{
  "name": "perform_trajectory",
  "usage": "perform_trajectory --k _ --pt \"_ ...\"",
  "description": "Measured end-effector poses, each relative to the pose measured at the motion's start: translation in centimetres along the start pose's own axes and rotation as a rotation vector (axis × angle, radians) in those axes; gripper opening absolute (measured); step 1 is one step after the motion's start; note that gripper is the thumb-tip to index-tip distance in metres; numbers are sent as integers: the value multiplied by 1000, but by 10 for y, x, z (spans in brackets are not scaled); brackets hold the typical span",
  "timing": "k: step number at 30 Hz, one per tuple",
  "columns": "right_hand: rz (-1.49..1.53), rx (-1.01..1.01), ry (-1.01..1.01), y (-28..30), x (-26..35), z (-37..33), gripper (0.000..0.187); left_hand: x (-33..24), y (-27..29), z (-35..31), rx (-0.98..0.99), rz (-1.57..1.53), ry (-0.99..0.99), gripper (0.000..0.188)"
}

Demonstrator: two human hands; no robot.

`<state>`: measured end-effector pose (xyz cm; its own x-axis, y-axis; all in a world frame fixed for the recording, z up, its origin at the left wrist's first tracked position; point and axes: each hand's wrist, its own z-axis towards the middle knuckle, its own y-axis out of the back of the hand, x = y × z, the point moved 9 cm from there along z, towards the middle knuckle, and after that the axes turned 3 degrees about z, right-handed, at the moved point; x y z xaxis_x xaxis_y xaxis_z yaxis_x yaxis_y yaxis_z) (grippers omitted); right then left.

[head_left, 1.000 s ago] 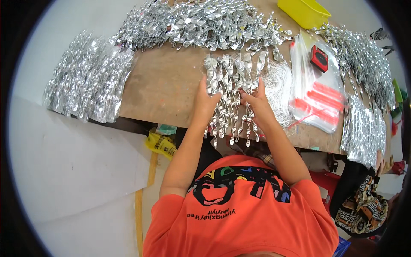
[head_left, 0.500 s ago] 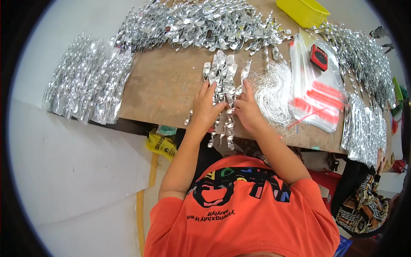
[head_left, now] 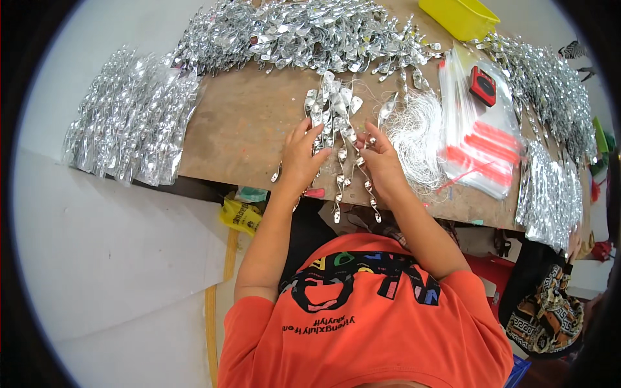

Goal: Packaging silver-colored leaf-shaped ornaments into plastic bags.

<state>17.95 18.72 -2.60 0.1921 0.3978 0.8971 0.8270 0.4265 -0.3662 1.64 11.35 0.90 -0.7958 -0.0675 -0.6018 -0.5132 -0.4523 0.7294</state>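
Note:
A bundle of twisted silver strips lies fanned out on the brown table in front of me, its lower ends hanging over the near edge. Along its left side, my left hand rests with fingers and thumb apart. Parts of some strips pass beneath that hand and show beside the wrist. My right hand is on the bundle's right side, its thumb and forefinger curled around one strip. A single strip's flat end points away past those fingertips. Both palms are hidden.
White cord lies in a loose heap right of my hand, next to clear bags with red bands and a red device. Silver strips are piled at the back. Bagged strips overhang the left edge. A yellow bin stands far right.
The strips between my hands have spread apart, and their lower ends have shifted right. My right hand has moved slightly right; my left fingers stay beside the bundle.

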Motion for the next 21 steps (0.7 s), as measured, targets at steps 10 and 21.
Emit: perform_trajectory --k 10,21 --pt "-495 110 144 16 13 11 53 -22 -5 -4 67 222 10 89" --pt "-768 113 275 7 27 7 47 -9 -13 -1 112 188 41 82"
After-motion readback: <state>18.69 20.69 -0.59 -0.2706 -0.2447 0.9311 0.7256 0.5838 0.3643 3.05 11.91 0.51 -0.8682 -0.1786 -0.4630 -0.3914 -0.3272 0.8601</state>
